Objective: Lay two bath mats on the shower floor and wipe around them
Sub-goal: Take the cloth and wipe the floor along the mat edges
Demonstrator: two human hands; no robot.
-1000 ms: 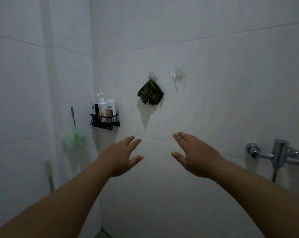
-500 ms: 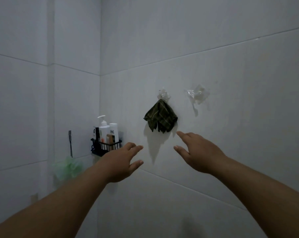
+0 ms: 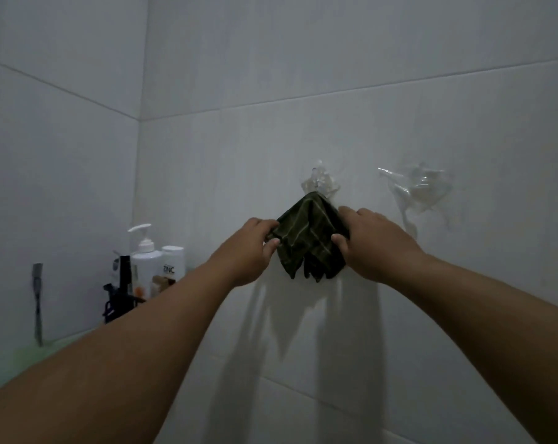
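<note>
Both arms are stretched out and up toward the white tiled wall (image 3: 399, 75), forearms coming in from the bottom corners and meeting at the middle. The left hand (image 3: 250, 249) has its fingers curled onto the left edge of a dark green checked cloth (image 3: 306, 238), thumb underneath — looks like a pinch on the fabric. The right hand (image 3: 372, 241) does the same on the right edge, index finger stretched along the top fold and thumb pressed on the front. So both hands are partly closed around the one cloth, which hangs bunched from a clear plastic hook (image 3: 319, 181) stuck to the wall.

Count-wise: one cloth, two clear hooks — the second hook (image 3: 415, 190) sits to the right with nothing on it. Over in the left corner there's one black wire caddy (image 3: 119, 302) holding a white pump bottle (image 3: 144, 267) and a second white bottle (image 3: 172, 262) beside it, plus a dark tube-ish thing I can't make out. Further left, a grey handle (image 3: 38, 302) hangs on the side wall above something fuzzy and pale green (image 3: 21, 354), mostly hidden behind the left forearm. The shower floor and any bath mats are out of the shot.
</note>
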